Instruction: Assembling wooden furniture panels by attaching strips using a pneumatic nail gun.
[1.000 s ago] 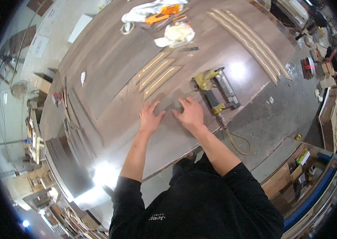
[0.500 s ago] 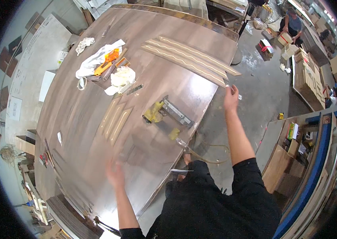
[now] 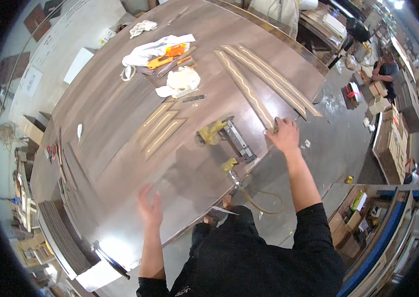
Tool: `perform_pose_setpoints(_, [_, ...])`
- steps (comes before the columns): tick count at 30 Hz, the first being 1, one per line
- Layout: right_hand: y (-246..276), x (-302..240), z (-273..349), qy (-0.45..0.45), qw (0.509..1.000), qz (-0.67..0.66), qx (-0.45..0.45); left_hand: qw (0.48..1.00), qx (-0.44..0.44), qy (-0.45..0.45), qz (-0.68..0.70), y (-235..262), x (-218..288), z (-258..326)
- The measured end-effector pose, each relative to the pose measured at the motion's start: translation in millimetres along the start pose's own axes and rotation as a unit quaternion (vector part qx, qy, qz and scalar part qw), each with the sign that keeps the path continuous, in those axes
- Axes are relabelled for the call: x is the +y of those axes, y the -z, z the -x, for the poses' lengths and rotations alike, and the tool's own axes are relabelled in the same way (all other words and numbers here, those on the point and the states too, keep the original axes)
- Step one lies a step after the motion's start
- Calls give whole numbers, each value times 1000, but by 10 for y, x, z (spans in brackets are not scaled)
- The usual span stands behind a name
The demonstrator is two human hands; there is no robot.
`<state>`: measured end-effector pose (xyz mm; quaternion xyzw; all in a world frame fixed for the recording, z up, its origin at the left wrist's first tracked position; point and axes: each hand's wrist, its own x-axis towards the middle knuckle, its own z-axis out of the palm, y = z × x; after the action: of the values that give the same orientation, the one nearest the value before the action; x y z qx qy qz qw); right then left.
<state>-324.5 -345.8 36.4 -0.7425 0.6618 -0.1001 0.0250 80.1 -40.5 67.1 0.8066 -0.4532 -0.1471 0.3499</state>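
Note:
My right hand (image 3: 286, 136) grips the near end of a long wooden strip (image 3: 245, 88) that bears a wavy line of pale glue. Beyond it, two more glued wooden strips (image 3: 275, 81) lie side by side on the large brown wood panel (image 3: 115, 168). My left hand (image 3: 150, 208) hovers over the panel with its fingers apart, holding nothing. Between the hands lies a yellow and grey nail gun (image 3: 232, 138), its air hose (image 3: 256, 204) hanging over the panel's near edge. Several short glued strips (image 3: 164, 129) lie left of the nail gun.
White cloths (image 3: 182, 81), an orange and yellow tool (image 3: 162, 60) and a dark flat piece (image 3: 193, 98) lie farther back. At right is a shelf unit (image 3: 353, 218) holding boxes. A person (image 3: 386, 74) handles cartons at the far right. Dark panels (image 3: 63, 237) are stacked at the lower left.
The strip in my right hand has swung away from the other two, its near end now closer to the nail gun. My left hand stays open, and the view has shifted.

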Motion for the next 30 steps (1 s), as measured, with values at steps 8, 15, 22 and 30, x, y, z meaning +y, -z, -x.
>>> perform_pose_setpoints(8, [438, -512, 677, -174, 769, -554, -268, 996, -10, -49, 77, -54, 345, 212])
perform_pose_setpoints(15, [-109, -1910, 2760, 13, 627, -694, -353, 879, -183, 74, 434, 43, 872, 218])
perform_pose_setpoints(22, [260, -2307, 3051, 188, 760, -566, -259, 971, -195, 56, 127, 735, 333, 680])
perform_pose_setpoints(30, [122, -2079, 3022, -58, 750, -631, -189, 985, -146, 74, -47, 1421, -1069, 1770])
